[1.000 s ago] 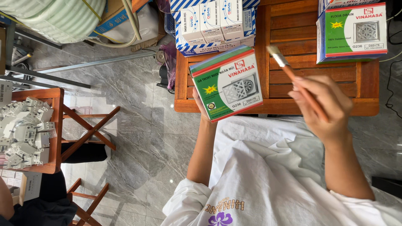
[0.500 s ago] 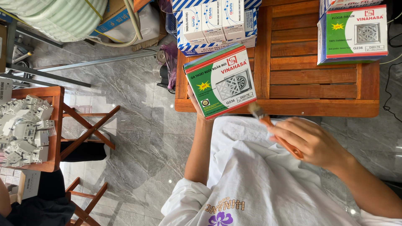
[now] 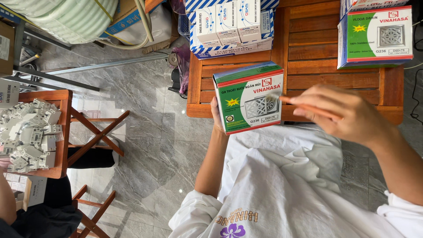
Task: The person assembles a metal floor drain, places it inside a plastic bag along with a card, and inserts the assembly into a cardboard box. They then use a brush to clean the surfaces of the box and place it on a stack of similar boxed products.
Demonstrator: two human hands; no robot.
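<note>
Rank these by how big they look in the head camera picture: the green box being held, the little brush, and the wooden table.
1. wooden table
2. green box, though it is nearer the camera
3. brush

Stacked white boxes (image 3: 229, 26) and a green box (image 3: 374, 37) crowd the wooden bench (image 3: 308, 66); its middle slats lie open.

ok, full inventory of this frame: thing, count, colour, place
green-and-white cardboard box: 1, in left hand, over table edge
thin orange-handled brush: 1, in right hand, bristles on the held box
second green-and-white box: 1, table's far right
blue-and-white cartons: several, stacked, table's far left
slatted wooden table: 1, brown, ahead
small wooden folding table: 1, brown, far left
white plastic parts: a heap, on folding table
coiled pale hose: 1, top left
left hand: behind held box
right hand: grips brush
</note>
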